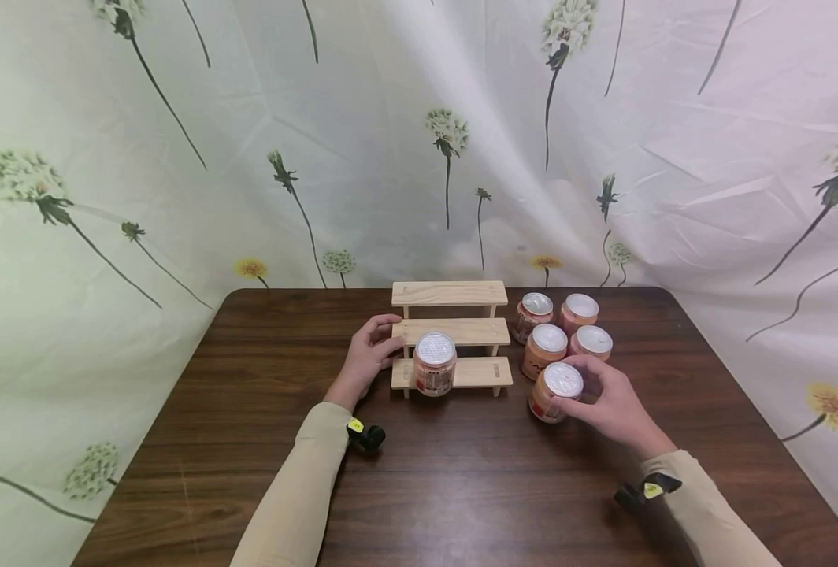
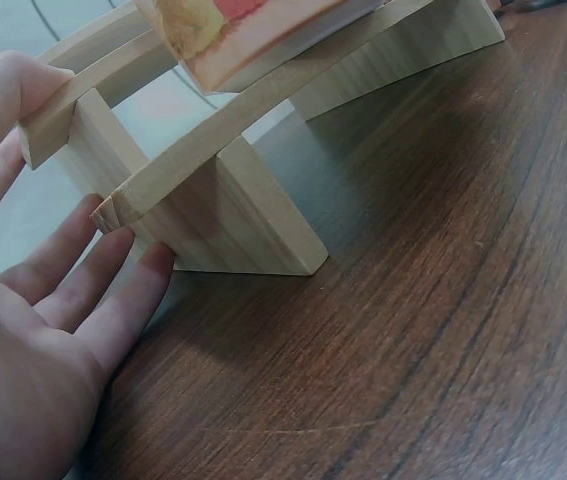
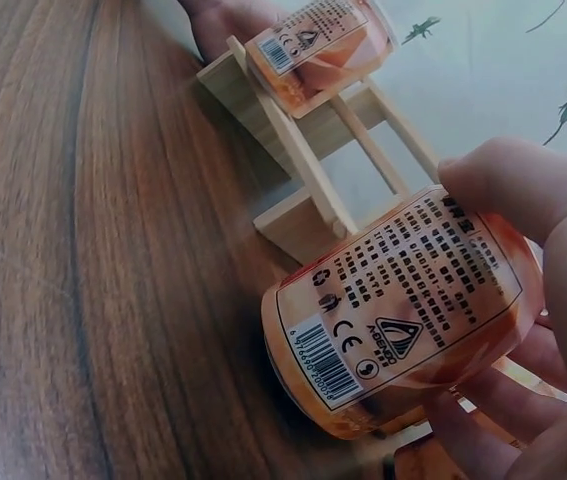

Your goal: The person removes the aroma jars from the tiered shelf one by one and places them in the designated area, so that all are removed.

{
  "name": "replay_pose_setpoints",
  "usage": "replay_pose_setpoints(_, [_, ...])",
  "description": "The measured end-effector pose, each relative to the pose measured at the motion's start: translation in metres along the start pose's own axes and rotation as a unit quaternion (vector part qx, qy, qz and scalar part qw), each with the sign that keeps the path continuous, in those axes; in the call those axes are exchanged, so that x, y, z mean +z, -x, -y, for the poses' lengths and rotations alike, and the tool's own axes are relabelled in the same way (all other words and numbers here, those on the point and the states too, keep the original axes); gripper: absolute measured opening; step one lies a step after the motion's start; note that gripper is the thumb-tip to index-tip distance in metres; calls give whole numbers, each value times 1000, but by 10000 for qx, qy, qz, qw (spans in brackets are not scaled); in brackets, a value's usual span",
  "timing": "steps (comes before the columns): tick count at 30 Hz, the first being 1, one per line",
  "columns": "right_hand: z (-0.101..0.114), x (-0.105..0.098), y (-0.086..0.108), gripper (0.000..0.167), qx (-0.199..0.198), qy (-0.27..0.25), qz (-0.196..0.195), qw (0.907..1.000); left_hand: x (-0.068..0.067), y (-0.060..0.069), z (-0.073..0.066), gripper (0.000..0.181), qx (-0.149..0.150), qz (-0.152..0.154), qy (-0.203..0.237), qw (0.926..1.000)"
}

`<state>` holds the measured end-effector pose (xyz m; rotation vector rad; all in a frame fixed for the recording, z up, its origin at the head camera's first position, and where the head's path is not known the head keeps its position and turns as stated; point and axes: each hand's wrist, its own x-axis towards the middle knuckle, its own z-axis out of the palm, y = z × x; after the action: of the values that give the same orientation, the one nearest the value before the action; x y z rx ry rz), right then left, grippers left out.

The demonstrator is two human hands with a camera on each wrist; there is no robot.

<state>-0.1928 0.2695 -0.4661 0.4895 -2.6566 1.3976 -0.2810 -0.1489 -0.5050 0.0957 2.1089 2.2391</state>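
Observation:
A three-step wooden stand [image 1: 453, 332] stands on the table. One can [image 1: 435, 364] with a silvery lid and orange label sits upright at the left of its lowest step. My left hand [image 1: 369, 356] is at the stand's left end; in the left wrist view, fairly straight fingers [image 2: 103, 300] touch the lowest step's end and side, and the thumb lies against the step above. Right of the stand, my right hand [image 1: 606, 400] grips another can [image 1: 557, 392] between thumb and fingers. Its printed label and barcode face the right wrist view. Whether its base touches the table, I cannot tell.
Several similar cans, among them one can [image 1: 534, 311] at the back and one can [image 1: 548, 346] nearer, stand grouped right of the stand, close to my right hand. The dark wooden table [image 1: 461, 488] ends at a flower-printed cloth [image 1: 362, 142] behind.

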Motion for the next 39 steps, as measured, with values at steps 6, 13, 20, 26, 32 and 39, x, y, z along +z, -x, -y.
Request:
replay_pose_setpoints(6, [-3,1,1,52,32,-7,23,10000,0,0,0,43,-17,6,-2,10000])
replay_pose_setpoints(13, [-3,0,1,54,61,-112,132,9998,0,1,-1,43,12,10,-103,9999])
replay_pose_setpoints(20, [-4,-2,-1,53,69,-78,223,9997,-1,3,-1,43,34,12,-113,9999])
replay_pose_setpoints(26, [-6,-4,-1,54,97,129,267,9995,-1,2,-1,43,53,37,-104,9999])
replay_pose_setpoints(32, [-5,-7,-1,54,65,234,385,9990,-1,1,0,42,75,19,-89,9999])
replay_pose_setpoints(39, [-3,-11,0,58,164,372,507,9979,-1,2,-1,43,42,43,-91,9999])
